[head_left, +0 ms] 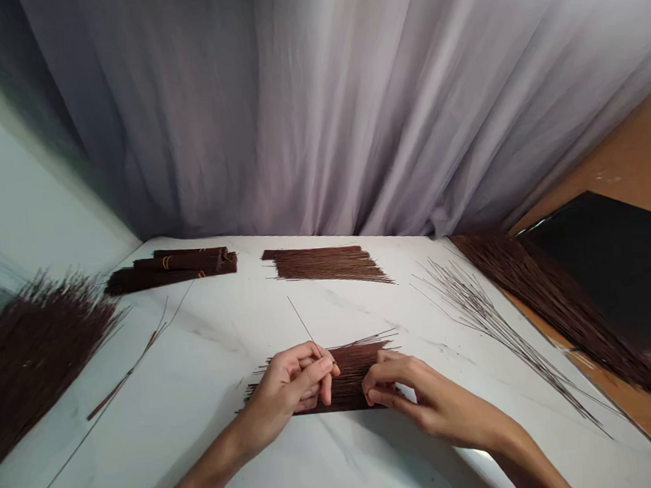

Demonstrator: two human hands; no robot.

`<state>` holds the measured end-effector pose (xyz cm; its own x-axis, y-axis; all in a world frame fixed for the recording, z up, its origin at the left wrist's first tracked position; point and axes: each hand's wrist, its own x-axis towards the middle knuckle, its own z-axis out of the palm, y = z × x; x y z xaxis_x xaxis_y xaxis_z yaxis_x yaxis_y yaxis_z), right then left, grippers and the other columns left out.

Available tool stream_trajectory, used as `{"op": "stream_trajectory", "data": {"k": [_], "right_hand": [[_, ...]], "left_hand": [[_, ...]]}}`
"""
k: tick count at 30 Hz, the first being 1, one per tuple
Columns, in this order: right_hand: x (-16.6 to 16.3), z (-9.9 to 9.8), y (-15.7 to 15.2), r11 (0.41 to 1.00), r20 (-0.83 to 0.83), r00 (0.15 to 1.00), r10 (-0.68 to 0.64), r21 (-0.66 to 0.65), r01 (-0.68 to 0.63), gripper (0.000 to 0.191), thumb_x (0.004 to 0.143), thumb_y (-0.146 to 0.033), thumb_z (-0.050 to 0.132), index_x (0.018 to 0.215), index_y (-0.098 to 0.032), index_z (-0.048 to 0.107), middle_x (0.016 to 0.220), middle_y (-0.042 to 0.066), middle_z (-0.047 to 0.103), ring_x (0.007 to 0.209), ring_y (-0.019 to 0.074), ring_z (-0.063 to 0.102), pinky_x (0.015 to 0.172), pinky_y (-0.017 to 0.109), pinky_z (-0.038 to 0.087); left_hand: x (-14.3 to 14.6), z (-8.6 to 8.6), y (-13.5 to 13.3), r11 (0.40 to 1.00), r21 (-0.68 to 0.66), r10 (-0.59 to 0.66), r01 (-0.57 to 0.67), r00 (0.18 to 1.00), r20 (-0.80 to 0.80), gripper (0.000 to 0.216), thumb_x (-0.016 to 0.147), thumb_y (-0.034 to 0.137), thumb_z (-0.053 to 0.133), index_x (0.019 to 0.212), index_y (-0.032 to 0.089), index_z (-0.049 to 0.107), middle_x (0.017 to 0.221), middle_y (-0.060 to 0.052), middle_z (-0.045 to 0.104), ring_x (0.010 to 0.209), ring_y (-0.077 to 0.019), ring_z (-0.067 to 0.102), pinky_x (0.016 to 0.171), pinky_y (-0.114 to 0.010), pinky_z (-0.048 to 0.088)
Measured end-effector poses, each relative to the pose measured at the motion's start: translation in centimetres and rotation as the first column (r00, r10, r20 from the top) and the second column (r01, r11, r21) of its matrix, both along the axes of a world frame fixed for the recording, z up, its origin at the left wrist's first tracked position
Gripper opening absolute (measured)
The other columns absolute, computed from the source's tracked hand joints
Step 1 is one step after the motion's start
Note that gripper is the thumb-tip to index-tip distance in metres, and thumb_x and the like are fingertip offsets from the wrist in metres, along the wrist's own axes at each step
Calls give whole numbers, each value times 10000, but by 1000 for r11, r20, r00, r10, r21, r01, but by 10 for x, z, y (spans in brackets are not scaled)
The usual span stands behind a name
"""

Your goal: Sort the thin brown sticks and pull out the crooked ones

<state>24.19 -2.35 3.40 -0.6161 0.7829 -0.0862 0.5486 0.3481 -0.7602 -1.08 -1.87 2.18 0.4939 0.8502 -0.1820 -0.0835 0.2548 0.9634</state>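
Observation:
A thin brown stick (302,317) is pinched between the thumb and fingers of my left hand (296,381), its free end slanting up and to the left. Below both hands lies a pile of brown sticks (350,374), roughly parallel and spread sideways. My right hand (416,387) is over the right end of this pile, thumb and fingertips drawn together. Whatever those fingertips hold, if anything, is too small or hidden to make out.
Farther back lies another flat pile of sticks (327,265). Tied dark bundles (186,268) are at the back left. Large stick heaps fill the left (41,356) and right (556,308) sides. Loose thin twigs (489,314) lie at right. A grey curtain (292,111) hangs behind the white table (189,375).

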Motion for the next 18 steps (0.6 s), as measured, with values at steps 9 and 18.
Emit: {"op": "stream_trajectory", "data": {"k": [9,18], "right_hand": [[-16,3,-5,985,83,995,-53,168,39,183,1032,-412,525,1076,-278,641,1077,41,646,1158,246,518,1046,457,399],[-45,-6,-9,804,74,985,-158,588,85,186,1006,-158,548,838,-212,608,727,-46,661,619,122,539,858,340,385]], "left_hand": [[-2,-1,1,1000,24,6,-6,1000,-10,300,999,462,572,907,177,588,718,30,550,606,-78,355,524,-190,246],[0,1,-4,969,245,57,1,972,-229,290,1045,408,479,859,205,573,734,34,558,737,-129,495,678,-243,370]]}}
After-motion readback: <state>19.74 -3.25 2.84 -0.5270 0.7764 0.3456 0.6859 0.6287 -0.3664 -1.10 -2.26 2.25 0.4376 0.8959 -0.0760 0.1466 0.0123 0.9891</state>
